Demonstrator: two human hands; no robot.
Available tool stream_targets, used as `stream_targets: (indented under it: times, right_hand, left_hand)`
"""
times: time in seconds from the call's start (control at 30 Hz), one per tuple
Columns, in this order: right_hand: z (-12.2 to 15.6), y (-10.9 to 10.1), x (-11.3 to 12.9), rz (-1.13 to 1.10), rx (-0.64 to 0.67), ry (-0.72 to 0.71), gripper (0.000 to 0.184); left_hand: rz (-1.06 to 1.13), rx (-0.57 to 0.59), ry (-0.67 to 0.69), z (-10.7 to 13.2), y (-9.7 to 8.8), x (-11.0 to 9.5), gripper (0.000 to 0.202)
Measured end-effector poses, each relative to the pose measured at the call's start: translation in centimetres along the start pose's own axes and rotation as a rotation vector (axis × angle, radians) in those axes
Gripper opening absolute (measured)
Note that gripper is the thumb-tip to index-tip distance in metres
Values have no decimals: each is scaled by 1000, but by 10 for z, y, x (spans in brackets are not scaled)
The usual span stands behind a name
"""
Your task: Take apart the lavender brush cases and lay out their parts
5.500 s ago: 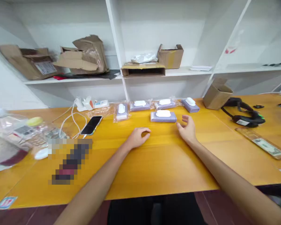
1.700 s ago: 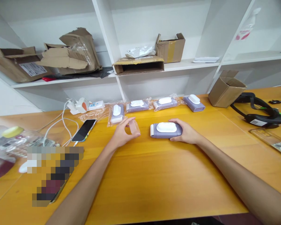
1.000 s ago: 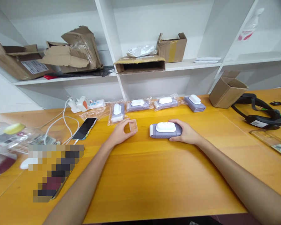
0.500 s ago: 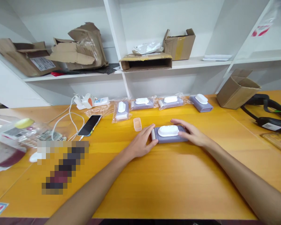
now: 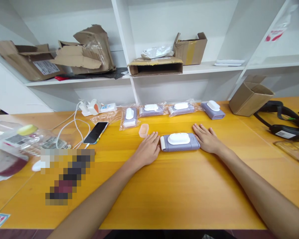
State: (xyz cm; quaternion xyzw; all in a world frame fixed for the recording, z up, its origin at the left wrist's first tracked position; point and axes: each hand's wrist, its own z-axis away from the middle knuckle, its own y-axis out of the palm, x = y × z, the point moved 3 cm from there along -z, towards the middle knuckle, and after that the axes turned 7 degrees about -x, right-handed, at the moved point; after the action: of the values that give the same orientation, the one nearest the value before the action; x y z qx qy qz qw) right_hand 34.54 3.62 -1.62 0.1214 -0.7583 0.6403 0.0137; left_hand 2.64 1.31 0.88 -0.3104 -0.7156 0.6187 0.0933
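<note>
Yellow wooden worktop (image 5: 179, 199) carries a lilac white-topped device (image 5: 181, 146) lying forward of its bagged twins (image 5: 151, 110), left hand (image 5: 146, 151) and right hand (image 5: 208, 140) flat at either end, fingers (image 5: 201, 132) spread, gripping nothing.

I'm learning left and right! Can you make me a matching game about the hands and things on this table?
Things:
1. Left hand
2. Right hand
3. Small translucent peach plastic block
4. Black smartphone

Places:
A. Beside the thin white cable
B. At the right end of the lilac plastic case with a white oval top
C. Just beyond the left hand's fingertips
D. At the case's left end

Pairs: 1-D, 2-B, 3-C, 4-A
</note>
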Motion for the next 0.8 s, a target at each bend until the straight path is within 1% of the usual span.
stream_targets:
  times: [0.13,0.27,0.43,0.53,0.63,0.8]
  right_hand:
    - [3,3,2,-33,12,-65,63]
    - [5,5,4,-69,-9,-120,65]
    - [5,4,6,-83,2,-107,64]
    - [5,1,8,-93,4,-92,63]
    - [4,-1,9,-95,-3,-83,61]
    - [4,-2,10,-86,12,-83,62]
  left_hand:
    - [-3,-36,11,0,1,-1,57]
    - [2,-36,12,1,2,0,57]
    - [43,-30,7,0,-1,0,56]
    - [66,0,14,0,-4,0,56]
    - [78,36,27,0,-8,0,60]
    - [135,50,58,3,-14,1,76]
